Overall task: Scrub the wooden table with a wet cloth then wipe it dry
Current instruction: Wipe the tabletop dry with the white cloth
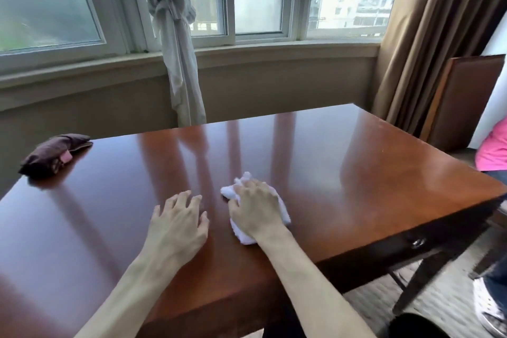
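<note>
The glossy reddish-brown wooden table (356, 178) fills the lower half of the head view. A crumpled white cloth (233, 191) lies near its middle. My right hand (256, 208) lies palm down on top of the cloth, fingers spread over it and pressing it to the tabletop. Most of the cloth is hidden under that hand. My left hand (178, 223) rests beside it on the bare wood, fingers spread and slightly bent, holding nothing.
A dark brown folded cloth pouch (52, 156) lies at the table's far left corner. A knotted grey curtain (175, 35) hangs before the windows behind. A seated person in pink (493, 151) and a white shoe (487, 307) are at the right, by the table's drawer front (417, 241).
</note>
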Tool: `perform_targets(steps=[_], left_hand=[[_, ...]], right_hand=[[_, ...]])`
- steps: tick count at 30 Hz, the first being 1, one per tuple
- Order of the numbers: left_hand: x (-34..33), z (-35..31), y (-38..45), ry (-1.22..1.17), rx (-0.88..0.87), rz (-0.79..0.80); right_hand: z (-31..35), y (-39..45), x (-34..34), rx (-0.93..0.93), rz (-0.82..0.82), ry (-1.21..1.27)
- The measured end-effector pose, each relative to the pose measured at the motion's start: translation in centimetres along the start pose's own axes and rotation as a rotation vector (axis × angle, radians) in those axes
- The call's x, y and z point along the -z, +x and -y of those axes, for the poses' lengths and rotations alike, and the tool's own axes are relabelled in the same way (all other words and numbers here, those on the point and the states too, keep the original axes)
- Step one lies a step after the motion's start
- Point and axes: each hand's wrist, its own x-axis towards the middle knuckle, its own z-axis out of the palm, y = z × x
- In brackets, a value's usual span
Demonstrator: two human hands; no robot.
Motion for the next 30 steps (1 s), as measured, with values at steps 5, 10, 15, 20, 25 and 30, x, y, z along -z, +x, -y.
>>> perform_targets(steps=[5,10,15,20,25,30], left_hand=[[0.1,3.1,-1.5,-0.097,0.042,-0.024],[0.1,1.3,-3.6,-0.184,-0.111,-0.01],[-0.7,-3.4,-1.5,-0.268,-0.218,-0.038],[-1.9,-8.7,1.1,-0.257,-0.332,0.032],[-2.9,-13.2,3.5,-0.276,-0.396,0.044],[-4.1,-17.3,8.0,-0.258,-0.449,0.067]], right_hand=[[-0.3,-5.2,1.7,0.248,0.087,0.111],[-10.4,-3.2,5.4,-0.3,-0.134,-0.012],[-4.9,-8.7,2.7,0.145,-0.027,0.034],[-14.0,-6.5,7.6,-0.027,0.076,0.016],[-17.9,-7.3,8.7,-0.236,-0.063,-0.043],[-22.1,-6.5,9.4,-0.214,-0.04,0.034]])
